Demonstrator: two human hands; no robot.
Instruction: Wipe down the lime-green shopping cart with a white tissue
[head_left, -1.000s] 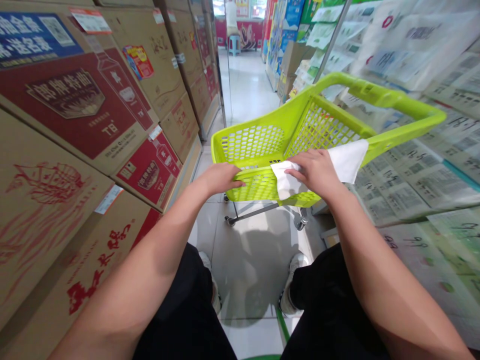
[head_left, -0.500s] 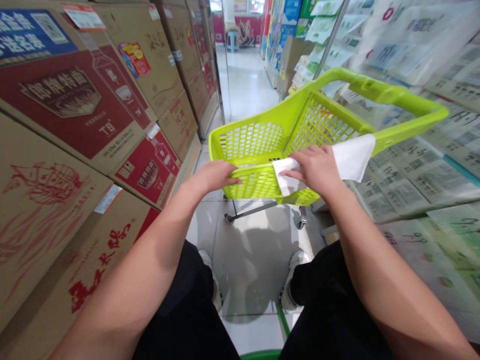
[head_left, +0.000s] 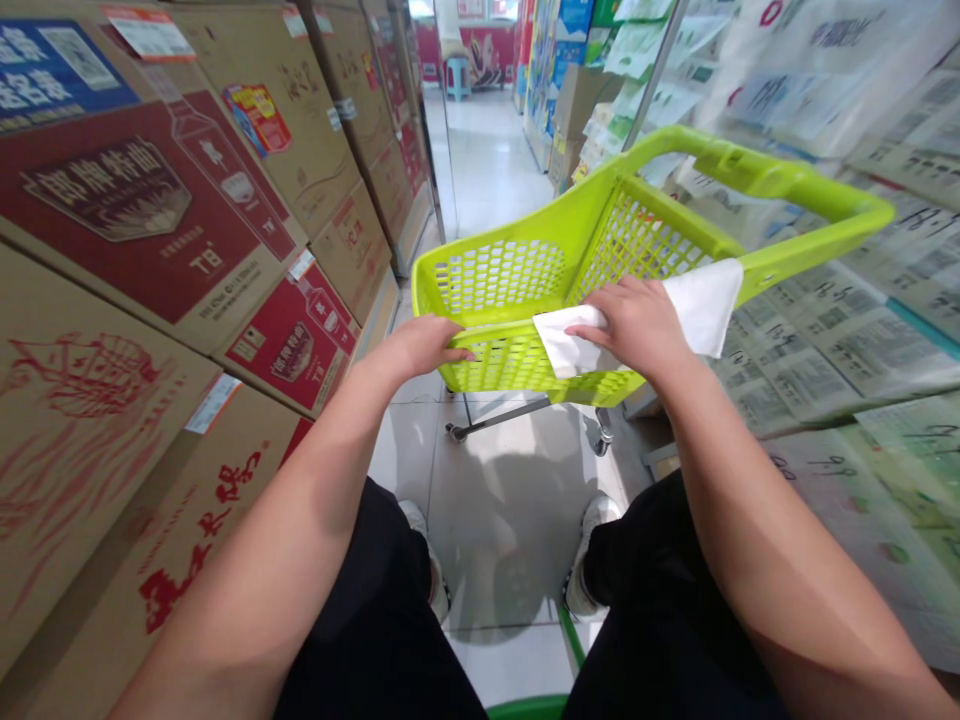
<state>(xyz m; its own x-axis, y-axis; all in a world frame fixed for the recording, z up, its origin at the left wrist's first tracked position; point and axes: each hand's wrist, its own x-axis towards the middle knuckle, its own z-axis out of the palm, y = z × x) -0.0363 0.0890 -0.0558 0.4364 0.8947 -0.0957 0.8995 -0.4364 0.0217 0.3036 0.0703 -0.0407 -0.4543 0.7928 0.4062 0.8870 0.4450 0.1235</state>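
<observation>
A lime-green plastic shopping cart [head_left: 495, 262] stands sideways before me, its handle pointing right. My left hand [head_left: 433, 343] is closed over the near rim at the cart's left corner, thumb on the outer side. A white cloth [head_left: 703, 300] lies draped over the same rim further right. Closed on that cloth, my right hand [head_left: 634, 318] presses it against the rim, with the thumb on the outside. Part of the cloth hangs down the cart's near wall, and its other end trails to the right below the handle. The fingers' undersides are hidden.
Stacked cardboard cartons [head_left: 112, 200] wall the left side. Wrapped paper packs [head_left: 840, 340] are piled on the right, close to the cart handle. Beyond the cart, a tiled aisle leads to a blue stool [head_left: 457, 75]. A green seat edge [head_left: 529, 708] shows between my legs.
My right hand and the cloth have shifted slightly left and up along the rim. My left hand keeps its hold on the corner. The view has moved a little.
</observation>
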